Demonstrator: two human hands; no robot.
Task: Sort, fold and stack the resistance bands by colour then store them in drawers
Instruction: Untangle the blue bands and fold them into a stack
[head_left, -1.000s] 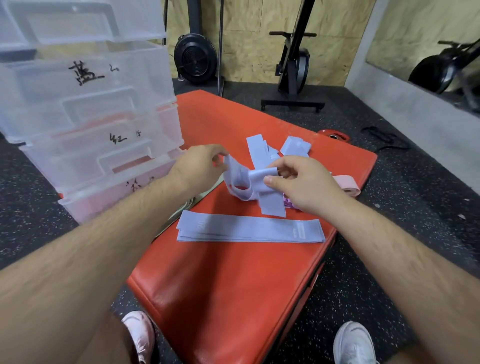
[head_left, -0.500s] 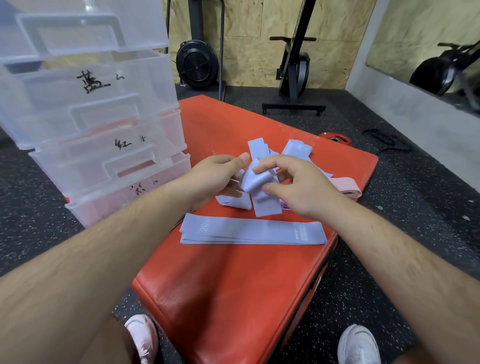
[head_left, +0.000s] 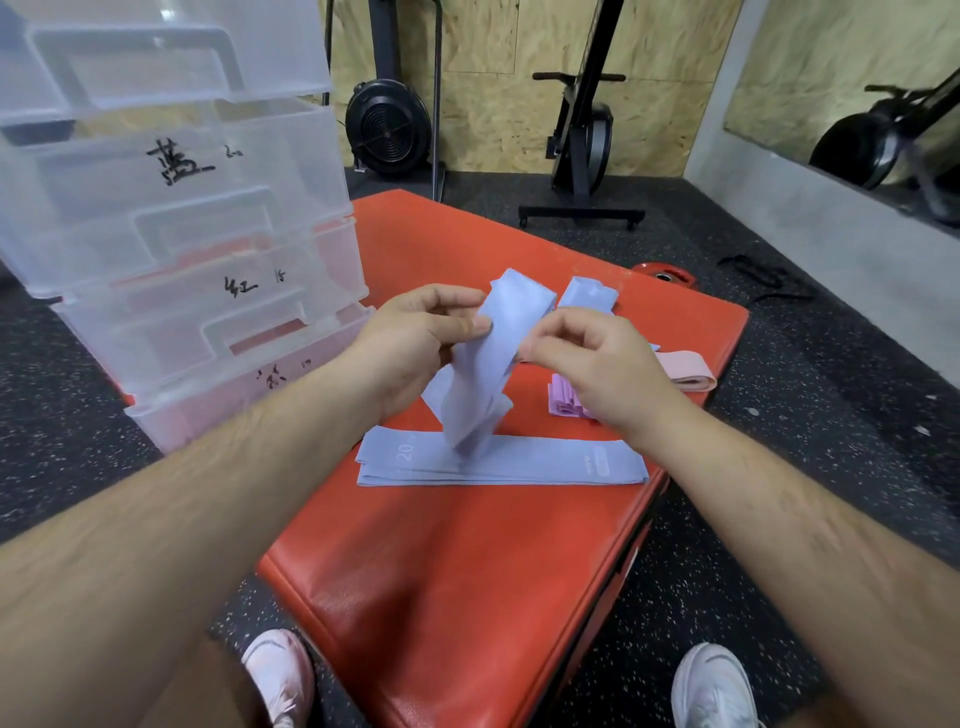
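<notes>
my left hand (head_left: 415, 343) pinches blue band (head_left: 488, 364) at frame centre | my right hand (head_left: 587, 364) pinches its right edge | band hangs over flat blue stack (head_left: 519, 460) on red mat (head_left: 467, 571)

Speckled black floor (head_left: 779, 467) — chipboard walls (head_left: 498, 78)

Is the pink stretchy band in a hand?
No, the pink stretchy band lies on the red padded mat; left hand and right hand pinch a light blue band.
</notes>
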